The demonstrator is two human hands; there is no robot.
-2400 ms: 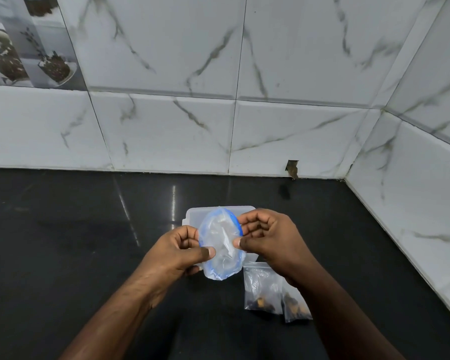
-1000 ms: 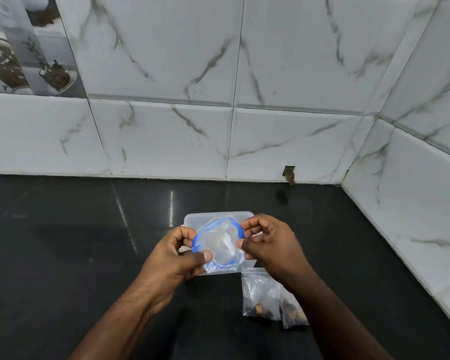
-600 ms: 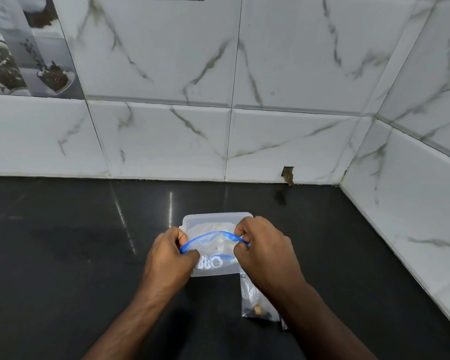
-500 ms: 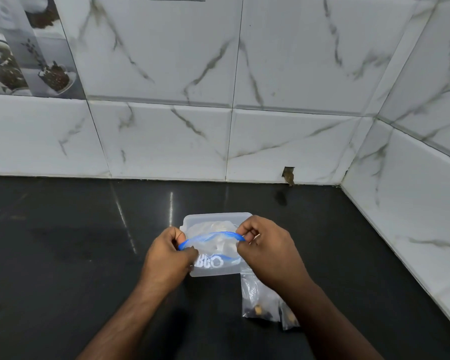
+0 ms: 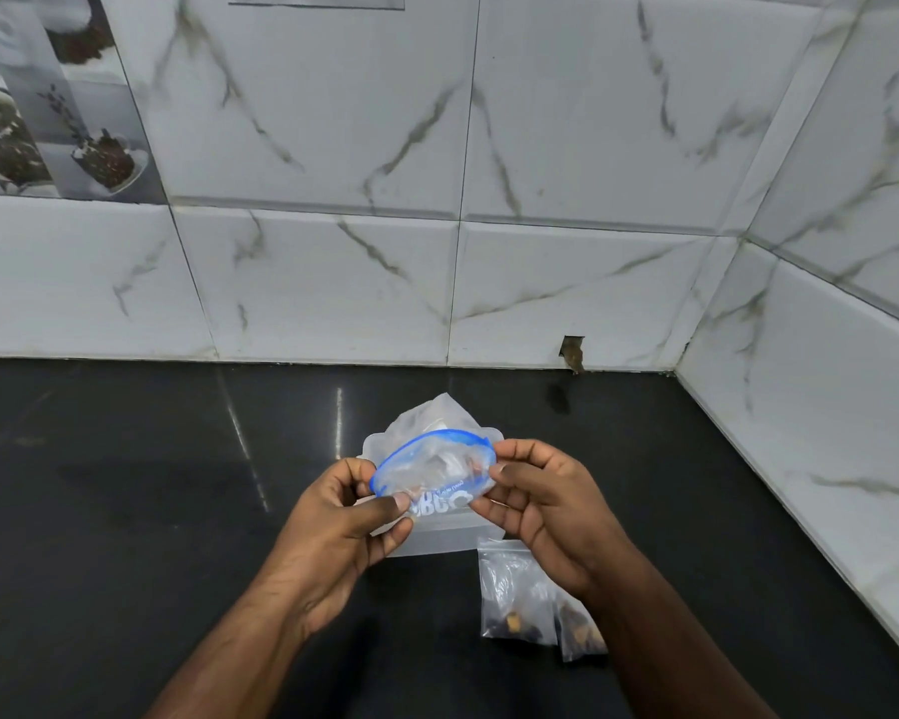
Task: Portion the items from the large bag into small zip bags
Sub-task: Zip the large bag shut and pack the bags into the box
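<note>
Both hands, left point(image 5: 341, 516) and right point(image 5: 546, 503), pinch bag point(image 5: 432, 467) mouth open; contents blurry. Right arm half-hides filled bags point(image 5: 515, 596).

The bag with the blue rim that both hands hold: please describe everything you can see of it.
The bag is thin clear plastic with a blue zip rim, pulled open into an oval mouth that faces the camera. White print shows on its front below the rim. The left hand pinches the rim's left end and the right hand pinches its right end, holding it above the black counter. Something pale and a little brown lies inside, too blurred to name. Behind and under it lies a frosted plastic piece.
</note>
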